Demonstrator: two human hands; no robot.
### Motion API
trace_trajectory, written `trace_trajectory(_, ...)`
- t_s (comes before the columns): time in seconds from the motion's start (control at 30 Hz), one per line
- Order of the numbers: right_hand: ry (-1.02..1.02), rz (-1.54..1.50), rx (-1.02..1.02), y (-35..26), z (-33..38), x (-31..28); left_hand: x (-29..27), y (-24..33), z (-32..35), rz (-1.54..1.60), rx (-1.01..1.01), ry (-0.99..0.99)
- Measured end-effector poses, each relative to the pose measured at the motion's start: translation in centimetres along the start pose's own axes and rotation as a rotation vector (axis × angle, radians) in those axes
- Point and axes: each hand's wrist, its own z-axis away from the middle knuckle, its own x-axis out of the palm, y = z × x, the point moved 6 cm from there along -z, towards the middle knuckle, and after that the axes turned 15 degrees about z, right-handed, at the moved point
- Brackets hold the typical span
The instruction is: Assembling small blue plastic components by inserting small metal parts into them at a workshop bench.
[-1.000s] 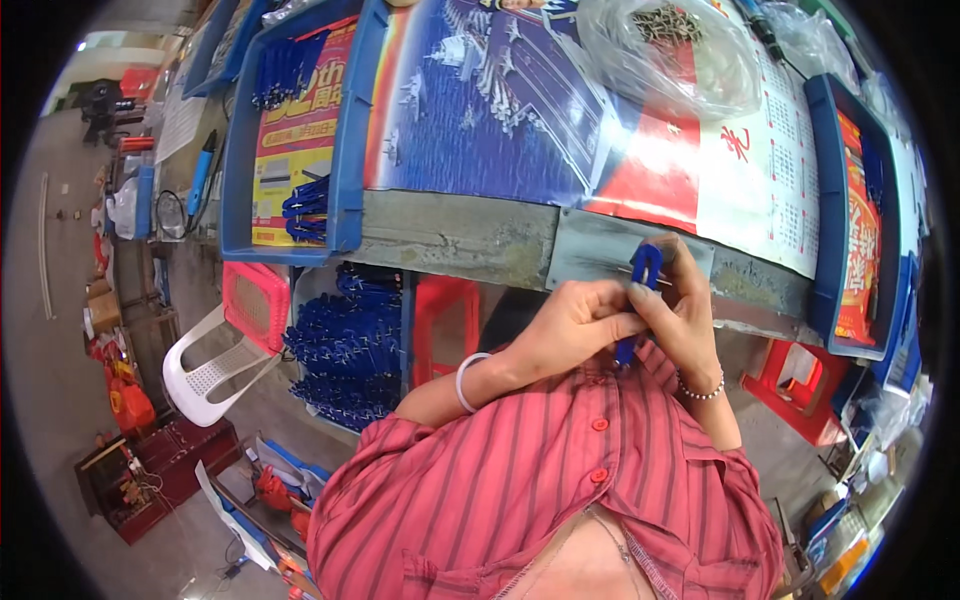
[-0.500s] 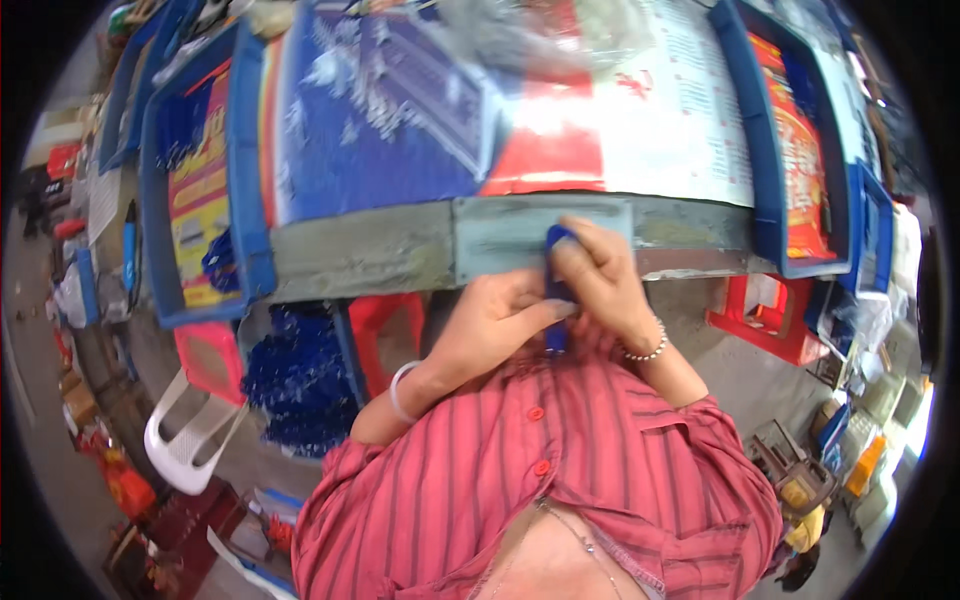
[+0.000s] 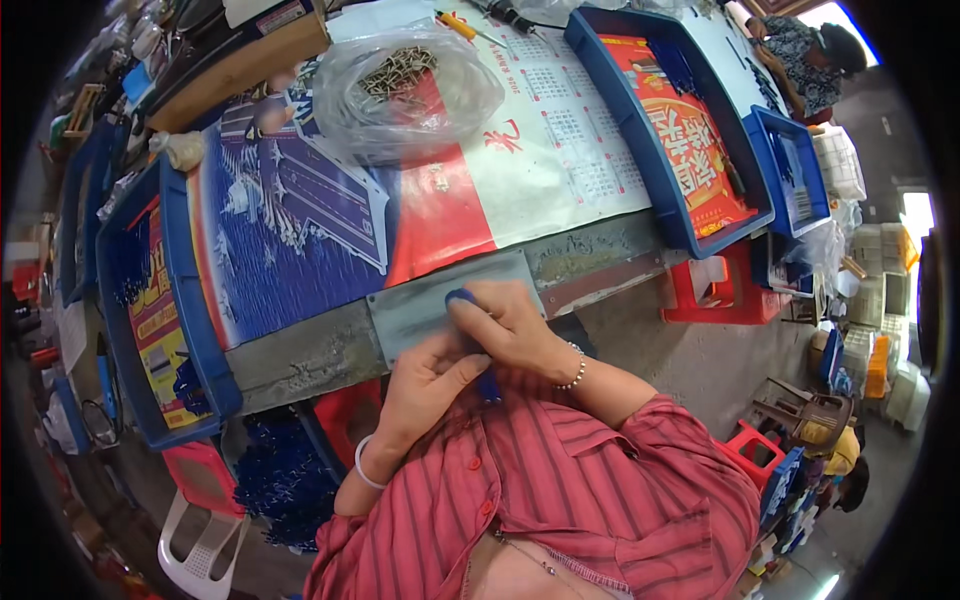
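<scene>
Close to my chest, at the table's near edge, both hands are closed around a slim blue piece [image 3: 488, 386], probably plastic; fingers cover most of it, so its kind does not show. My right hand [image 3: 510, 328] grips its upper end with thumb and fingers. Below and to the left, my left hand [image 3: 425, 392] pinches its lower part, with the fingertips slightly blurred. Just beyond the hands, a grey plate [image 3: 405, 318] is fixed on the table edge. A clear plastic bag [image 3: 340, 110] of small metal parts [image 3: 398, 72] lies farther back on the printed sheet.
Blue trays stand at left [image 3: 205, 345] and right [image 3: 615, 135]; both hold blue pieces. A heap of blue pieces [image 3: 280, 480] sits below the table at left. A yellow-handled tool [image 3: 457, 25] lies at the back. Red stool [image 3: 690, 300] at right; another person [image 3: 805, 65] at far right.
The view has turned, so the table now slants up to the right and more of its right side shows. Both hands still hold the blue piece at the table edge.
</scene>
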Motion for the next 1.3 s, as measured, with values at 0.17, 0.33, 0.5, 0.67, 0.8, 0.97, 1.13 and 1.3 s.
trace_trajectory(0.17, 0.300, -0.109, -0.119, -1.4, 0.4, -1.8, -0.1, 0.1, -0.1, -0.040, 0.019, 0.008)
trace_trajectory(0.33, 0.202, -0.173, -0.085, -0.5, 0.0, -1.3, 0.4, 0.0, -0.3, -0.028, -0.006, 0.001)
trace_trajectory(0.5, 0.251, -0.025, -0.122, -1.4, 0.3, -2.0, 0.7, 0.0, -0.4, 0.010, -0.026, -0.026)
trace_trajectory(0.67, 0.464, -0.134, -0.119, -2.6, -0.5, -1.9, 0.2, 0.7, -0.8, -0.058, -0.010, -0.002)
trace_trajectory(0.8, 0.211, -0.043, -0.112, -1.5, -0.2, -1.6, 0.1, 0.1, -0.2, -0.078, -0.006, 0.030)
trace_trajectory(0.97, 0.278, -0.042, -0.138, -3.2, 0.2, -1.8, 0.4, 0.7, 0.0, -0.042, 0.110, -0.017)
trace_trajectory(1.13, 0.168, 0.035, -0.116, -0.7, 1.0, -1.3, 0.4, 1.3, 0.4, -0.220, 0.070, -0.032)
trace_trajectory(1.3, 0.037, -0.157, -0.179, -1.8, 0.5, -0.7, -0.3, 1.3, 1.1, -0.007, 0.169, 0.023)
